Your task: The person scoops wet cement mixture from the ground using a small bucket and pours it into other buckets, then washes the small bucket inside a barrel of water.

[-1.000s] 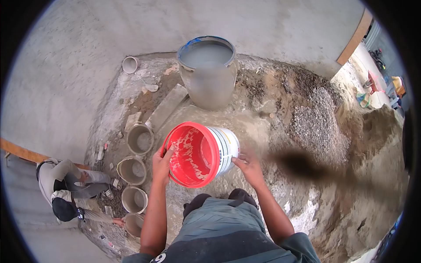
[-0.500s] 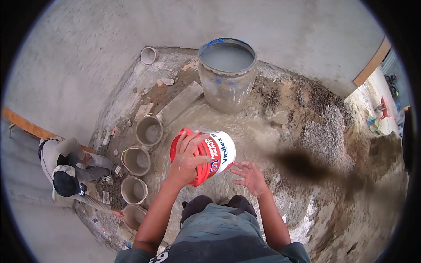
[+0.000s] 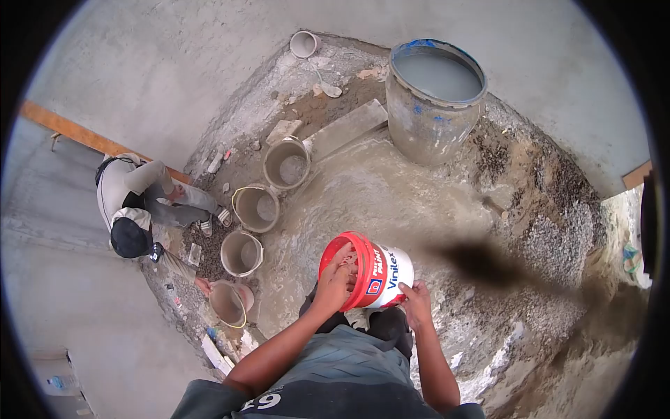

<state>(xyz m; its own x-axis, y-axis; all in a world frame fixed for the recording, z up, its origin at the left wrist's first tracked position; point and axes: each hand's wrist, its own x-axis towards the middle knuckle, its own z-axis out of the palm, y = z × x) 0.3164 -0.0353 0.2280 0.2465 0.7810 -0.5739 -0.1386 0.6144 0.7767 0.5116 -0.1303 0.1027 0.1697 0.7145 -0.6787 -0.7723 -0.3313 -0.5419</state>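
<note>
Bare grey walls (image 3: 181, 70) enclose a rough floor (image 3: 363, 188), which is smeared with wet grey mud. A bank of gravel (image 3: 555, 255) spreads to the right. The tall drum (image 3: 427, 129), near the far wall, is filled almost to its brim with cloudy liquid. At the left, a co-worker (image 3: 125, 181) in a dark cap bends with one arm stretched to the nearest of four grey buckets (image 3: 246, 297) standing in a line. A flat slab (image 3: 352, 129) lies beside the drum. The red-and-white bucket (image 3: 391, 274) is tipped on its side before the person's knees, its mouth toward the left. The small pail (image 3: 305, 45) sits by the far wall. The left hand (image 3: 337, 281) is half open across the red rim; whether it grips cannot be told. The right hand (image 3: 417, 302) is partly curled, holding the white base between thumb and fingers.
</note>
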